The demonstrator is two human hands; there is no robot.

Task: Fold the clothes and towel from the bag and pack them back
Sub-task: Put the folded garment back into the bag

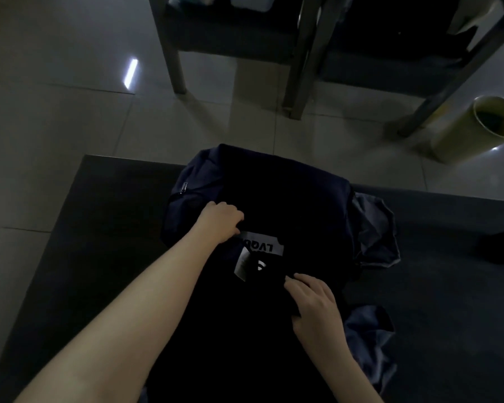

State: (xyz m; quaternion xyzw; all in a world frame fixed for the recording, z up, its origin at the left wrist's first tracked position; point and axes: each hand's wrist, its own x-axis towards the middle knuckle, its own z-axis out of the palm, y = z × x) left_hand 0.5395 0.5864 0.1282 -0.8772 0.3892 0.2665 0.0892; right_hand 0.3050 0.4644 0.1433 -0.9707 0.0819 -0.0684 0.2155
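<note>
Dim room; pale floor tiles (70, 126) are running under a dark grey mat (448, 286) that is carrying the work. Left hand (220, 219) is reaching forward, fingers curled down into the left side of the black garment (274, 199) and gripping it. Right hand (314, 298) is pinching a fold of the same garment just beside the white label (262, 251), which is facing up. Judgement: the two grips are steadying and spreading the cloth ahead of a fold, with the label serving as a centre reference. Garment is lying lengthwise down the middle of the mat, its far end draping over the navy bag (192, 184) at the mat's far edge, so that end is humping rather than lying flat. Blue-grey cloth (373, 228) is bunching just right of the garment, against the bag, and a second bunch (370, 344) is lying nearer the mat's near edge; both probably waiting their turn. Folding is looking early, and nothing is showing as packed. Beyond the far edge, chair legs (176, 62) and a yellow-green bin (472, 132) are standing on the tiles. Dark shape at the mat's right edge: cannot identify.
</note>
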